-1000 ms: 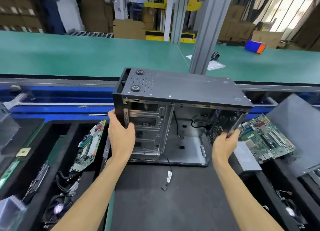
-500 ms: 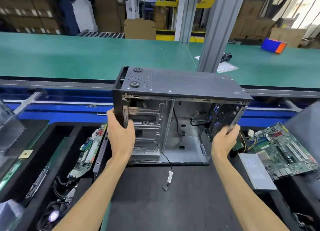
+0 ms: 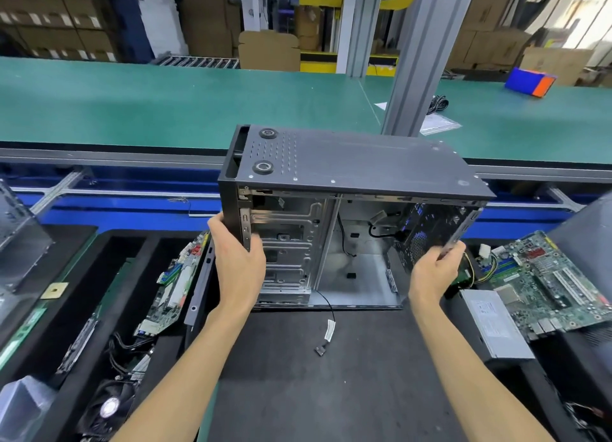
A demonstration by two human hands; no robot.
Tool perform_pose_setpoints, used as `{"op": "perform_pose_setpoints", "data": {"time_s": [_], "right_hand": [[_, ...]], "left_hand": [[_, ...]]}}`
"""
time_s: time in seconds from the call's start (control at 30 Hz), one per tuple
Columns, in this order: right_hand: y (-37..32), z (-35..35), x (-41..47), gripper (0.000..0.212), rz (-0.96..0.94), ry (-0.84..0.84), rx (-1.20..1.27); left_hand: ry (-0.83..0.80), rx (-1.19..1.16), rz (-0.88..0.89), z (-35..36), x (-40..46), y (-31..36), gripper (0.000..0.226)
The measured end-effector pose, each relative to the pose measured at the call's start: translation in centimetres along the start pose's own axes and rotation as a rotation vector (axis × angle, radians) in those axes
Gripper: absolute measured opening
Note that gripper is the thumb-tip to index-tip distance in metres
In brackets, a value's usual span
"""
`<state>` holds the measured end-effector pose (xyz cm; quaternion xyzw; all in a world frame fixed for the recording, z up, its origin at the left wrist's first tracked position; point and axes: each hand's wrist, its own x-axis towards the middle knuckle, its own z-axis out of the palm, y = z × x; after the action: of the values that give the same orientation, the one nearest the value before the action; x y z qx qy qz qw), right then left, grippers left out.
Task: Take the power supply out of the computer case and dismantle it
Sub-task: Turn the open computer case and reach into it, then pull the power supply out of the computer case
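1. Computer case point(image 3: 347, 190): stood on the black mat point(image 3: 314, 375), open side toward the wearer, interior largely stripped; only loose cables are seen inside.
2. Power supply point(image 3: 493, 329): a grey box judged to be it lies outside the case, to the right, just beside a motherboard point(image 3: 556, 286).
3. Left hand point(image 3: 238, 262): wrapped round the case's front-left edge, thumb on the inner frame.
4. Right hand point(image 3: 430, 272): pinched on the rear-right edge of the case.
5. Handling, judged: thin sheet steel, stiff, light when gutted, likely to flex slightly; bare cut edges may be sharp, so folded corner rails are best gripped.
6. A dangling cable point(image 3: 328, 329) trails onto the mat and could snag.
7. Room: open mat in front; crowded bins on both sides, a blue rail point(image 3: 132, 206) behind.
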<state>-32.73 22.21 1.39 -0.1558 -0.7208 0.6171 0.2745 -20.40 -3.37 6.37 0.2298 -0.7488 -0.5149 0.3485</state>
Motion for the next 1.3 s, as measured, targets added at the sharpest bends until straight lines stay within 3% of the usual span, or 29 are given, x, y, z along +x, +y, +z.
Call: {"op": "perform_pose_setpoints", "data": {"time_s": [0.2,0.3,0.47,0.53,0.67,0.8,0.87,1.03,1.17,1.3], "right_hand": [[0.2,-1.0,0.2,0.01,0.049,-0.095,-0.014],[0.4,-1.8,-0.9,0.043,0.124,-0.189,0.008],[1.8,-4.2,-3.1,0.045,0.097,-0.122,-0.012],[2.6,-5.6,-3.8,0.041,0.082,-0.106,-0.04],[4.2,-8.4,-4.5,0.032,0.066,-0.088,-0.141],[5.9,-11.7,-5.1,0.024,0.038,-0.108,-0.289],[6.6,-13.3,-5.5,0.023,0.033,-0.134,-0.335],[8.0,-16.5,-5.5,0.024,0.057,-0.172,-0.442],[9.1,-17.4,-4.4,0.021,0.074,-0.123,-0.545],[9.8,-17.5,-2.9,0.049,0.118,-0.11,-0.684]], "left_hand": [[-0.058,-0.018,-0.021,-0.4,0.1,-0.2,0.051],[-0.018,-0.008,0.037,-0.4,-0.9,-0.6,0.063],[0.207,0.006,0.216,-0.7,-3.4,-1.6,0.042],[0.192,0.0,0.294,-0.3,-4.7,-2.1,0.034],[-0.198,-0.103,0.24,2.4,-8.1,-2.2,0.028],[-0.671,0.029,0.081,5.9,-10.4,-3.8,0.03],[-0.819,0.069,0.019,7.4,-11.3,-4.5,0.027],[-0.995,0.157,0.0,10.7,-13.1,-5.5,0.024],[-1.038,0.247,-0.016,13.1,-14.0,-5.7,0.019],[-1.004,0.317,-0.049,13.9,-14.2,-6.1,0.016]]}}
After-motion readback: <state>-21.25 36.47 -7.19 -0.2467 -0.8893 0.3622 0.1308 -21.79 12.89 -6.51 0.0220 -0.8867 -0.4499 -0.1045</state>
